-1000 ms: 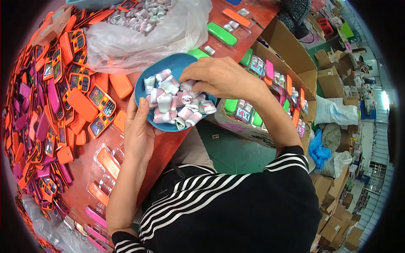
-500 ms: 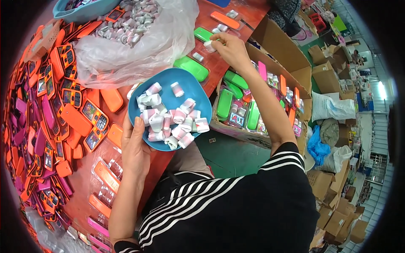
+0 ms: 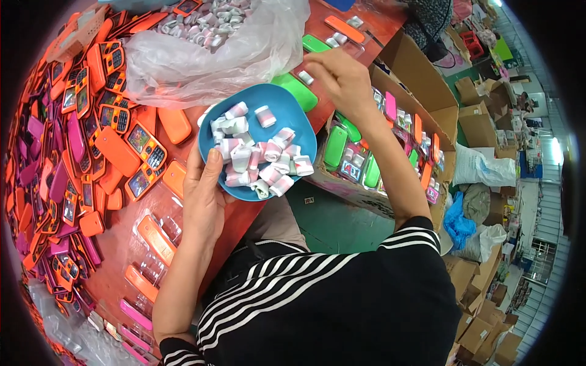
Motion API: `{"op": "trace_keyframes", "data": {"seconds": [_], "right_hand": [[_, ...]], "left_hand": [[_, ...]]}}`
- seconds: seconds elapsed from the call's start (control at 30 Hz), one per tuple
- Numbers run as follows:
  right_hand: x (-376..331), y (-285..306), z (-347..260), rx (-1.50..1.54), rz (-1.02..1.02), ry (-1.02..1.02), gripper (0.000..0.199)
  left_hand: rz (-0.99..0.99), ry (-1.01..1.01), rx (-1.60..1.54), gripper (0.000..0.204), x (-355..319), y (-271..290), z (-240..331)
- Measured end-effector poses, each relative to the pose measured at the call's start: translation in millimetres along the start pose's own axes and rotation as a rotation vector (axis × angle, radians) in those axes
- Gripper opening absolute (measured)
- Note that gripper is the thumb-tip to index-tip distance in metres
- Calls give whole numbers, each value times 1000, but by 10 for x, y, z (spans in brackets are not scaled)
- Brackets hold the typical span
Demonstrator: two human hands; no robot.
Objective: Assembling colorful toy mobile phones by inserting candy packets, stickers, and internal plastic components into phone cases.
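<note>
A blue plastic bowl [image 3: 259,100] is gripped at its near left rim by my left hand [image 3: 204,195], thumb over the edge. Small white-and-pink rolls [image 3: 268,152] lie heaped in it. Over the table beyond the bowl, my right hand [image 3: 345,79] has bent fingers, slightly apart, with nothing visible between them. Just below its fingertips sits a single white roll [image 3: 306,77] next to a green toy phone [image 3: 296,91]. Another green phone [image 3: 315,44] lies past the fingers, partly covered by the hand. Farther back is an orange phone [image 3: 343,28] with white rolls beside it.
Orange and purple toy phones [image 3: 113,152] are piled at left. A clear plastic bag [image 3: 183,76] full of rolls lies at the back. An open cardboard box [image 3: 421,91] of packed phones stands under my right forearm. Orange phones in clear trays [image 3: 157,240] line the near table.
My right hand has pulled back from the far green phone toward me, leaving the roll it was touching. The view has shifted, and my left hand still holds the bowl.
</note>
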State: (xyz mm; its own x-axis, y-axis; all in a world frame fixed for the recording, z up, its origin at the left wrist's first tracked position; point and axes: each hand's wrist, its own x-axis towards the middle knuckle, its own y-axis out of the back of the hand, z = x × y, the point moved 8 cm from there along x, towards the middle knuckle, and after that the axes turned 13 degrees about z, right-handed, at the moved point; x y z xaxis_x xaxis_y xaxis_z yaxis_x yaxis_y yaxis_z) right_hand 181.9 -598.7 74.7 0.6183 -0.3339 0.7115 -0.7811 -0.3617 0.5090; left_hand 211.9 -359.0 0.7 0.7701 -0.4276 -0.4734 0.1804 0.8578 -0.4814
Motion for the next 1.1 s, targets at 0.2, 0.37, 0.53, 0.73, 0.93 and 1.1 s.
{"op": "trace_keyframes", "data": {"seconds": [0.2, 0.37, 0.53, 0.73, 0.93, 1.1], "right_hand": [[-482, -423, -929, -35, -487, 97, 26], [-636, -337, -1117, 304, -464, -25, 21], [-411, -435, -532, 294, -335, -371, 18], [-514, -830, -556, 42, -269, 21, 15], [-536, -819, -606, -26, -202, 252, 10], [-431, -569, -898, 109, -196, 90, 14]], "left_hand": [[-30, 8, 16, 43, -146, 77, 24], [36, 6, 88, 44, -487, 468, -13], [70, 15, 101, 45, -684, 768, 20], [141, -78, -2, 44, -687, 950, 45], [142, -131, -38, 43, -651, 955, 101], [146, -109, -82, 42, -657, 944, 126]]}}
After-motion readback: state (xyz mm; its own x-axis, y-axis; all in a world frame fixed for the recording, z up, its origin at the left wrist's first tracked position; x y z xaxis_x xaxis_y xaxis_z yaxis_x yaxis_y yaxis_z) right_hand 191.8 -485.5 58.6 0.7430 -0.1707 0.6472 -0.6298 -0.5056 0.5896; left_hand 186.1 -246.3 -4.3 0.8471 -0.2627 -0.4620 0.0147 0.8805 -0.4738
